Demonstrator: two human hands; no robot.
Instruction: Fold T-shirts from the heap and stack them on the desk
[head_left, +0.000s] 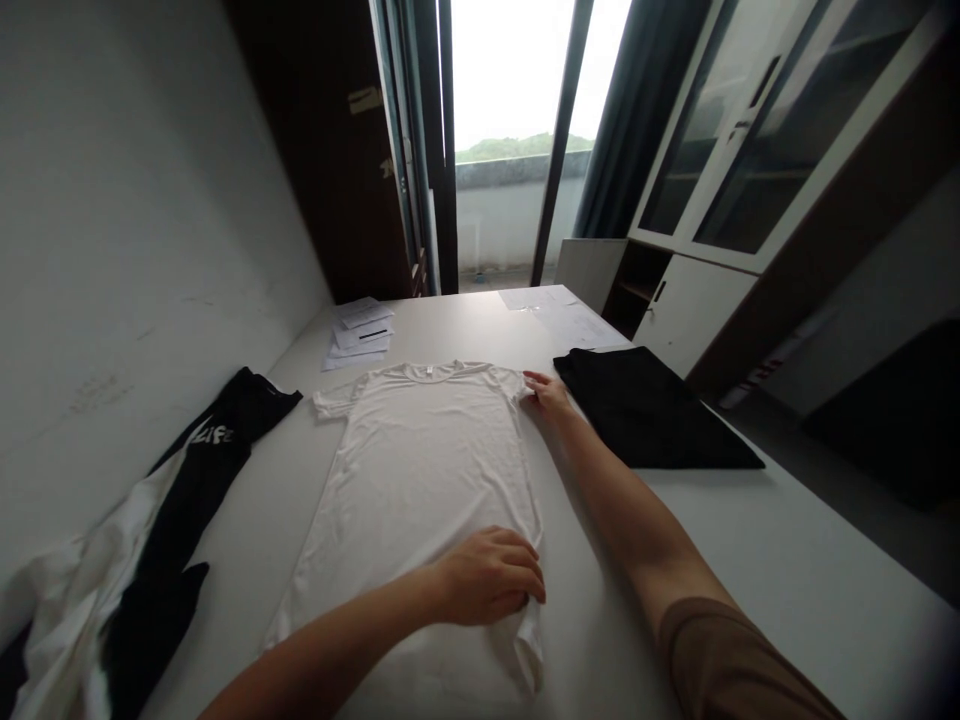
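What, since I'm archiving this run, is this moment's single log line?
White shirt: spread on table; left hand: at shirt's lower side; right hand: at sleeve; black cloth: right of shirt.

A white T-shirt point(420, 450) lies spread on a white table point(465, 315), collar toward the bright window point(510, 70), its 2 short sleeves out to the sides. The right hand point(547, 392) touches the sleeve near it; the left hand point(491, 575), fingers curled, is at the same side edge, nearer the bottom. Black cloth point(652, 410) lies flat to the right; black and white clothes point(191, 500) lie heaped along the wall point(150, 230). Papers point(360, 335) sit at the far left corner. Right of the window stands a cabinet point(694, 310), 1 lower door open.
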